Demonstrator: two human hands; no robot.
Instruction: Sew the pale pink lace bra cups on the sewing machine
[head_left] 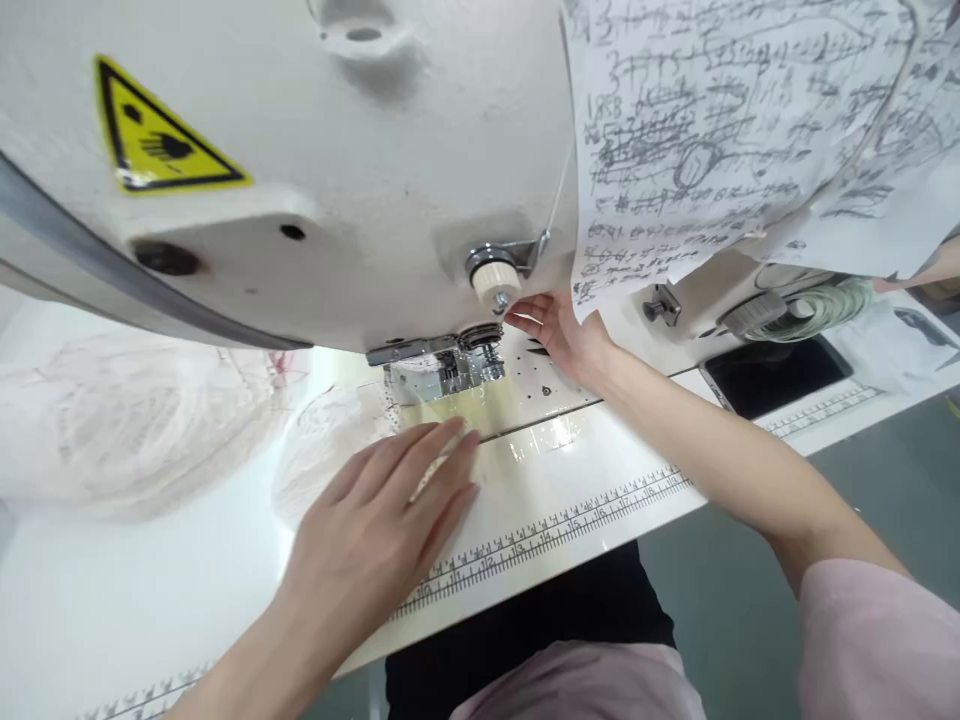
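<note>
Head view | bare left hand [377, 522] is lying open, fingers outstretched, apparently steadying thin, translucent white fabric [319, 455], which is sitting just beyond those fingers, far left | right hand [562, 335] is bending beside the cream ribbed knob [496, 284] on the white metal sewing machine [360, 220], seemingly for access beneath; cannot tell whether it is gripping

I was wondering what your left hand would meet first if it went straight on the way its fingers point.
Most likely the left hand would first meet the metal presser parts under the sewing machine's head, though depth is hard to judge here.
</note>
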